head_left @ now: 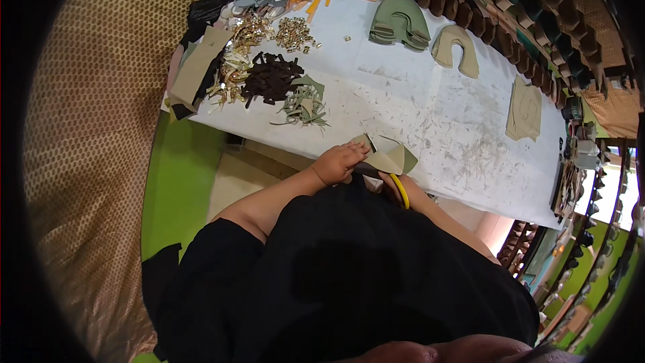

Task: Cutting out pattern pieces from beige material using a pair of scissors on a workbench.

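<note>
My left hand [341,162] is closed on a beige-olive piece of sheet material [386,161] at the table's near edge. My right hand [391,181], partly hidden under that piece, grips scissors with a yellow handle [403,193]. A dark blade tip [370,142] shows at the piece's upper left, beside my left fingertips. The material is bent, with one corner folded to the right. Just beyond my left hand lies a heap of thin green offcuts [306,104].
A pile of dark brown strips [272,77] and gold-coloured bits [295,33] lie at the table's left. Green U-shaped pieces [400,23], beige U-shaped pieces [457,50] and a beige stack [524,111] lie farther right. Brown shoe lasts [453,7] line the back edge.
</note>
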